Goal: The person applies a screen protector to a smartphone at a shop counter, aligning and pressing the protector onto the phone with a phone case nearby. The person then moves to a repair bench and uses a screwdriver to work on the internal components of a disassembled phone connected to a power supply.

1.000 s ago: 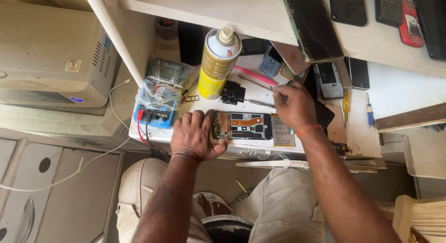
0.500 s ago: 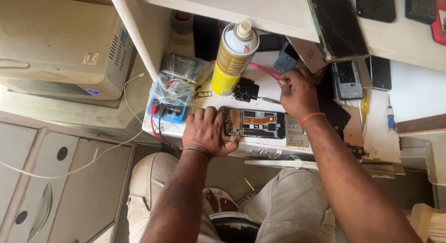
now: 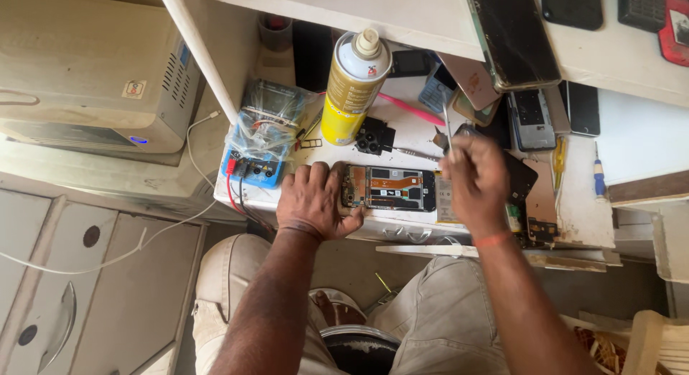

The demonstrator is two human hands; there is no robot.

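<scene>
An opened phone (image 3: 391,188) with its back off lies flat on the small white bench (image 3: 416,138), its circuit board and orange flex showing. My left hand (image 3: 313,200) rests on the phone's left end and pins it down. My right hand (image 3: 475,180) hovers just right of the phone and grips thin metal tweezers (image 3: 446,127) that point up and away from me. A black camera module piece (image 3: 373,138) lies just behind the phone.
A yellow spray can (image 3: 353,84) stands behind the phone. A blue meter wrapped in plastic (image 3: 260,147) with red leads sits at the left. Several phones and parts (image 3: 531,116) lie at the right under a white shelf (image 3: 402,20). A beige box (image 3: 79,73) stands far left.
The view has shifted, so the bench sits further right and lower. My right hand moved a little right of the phone and lifted the tweezers. My left hand stays on the phone.
</scene>
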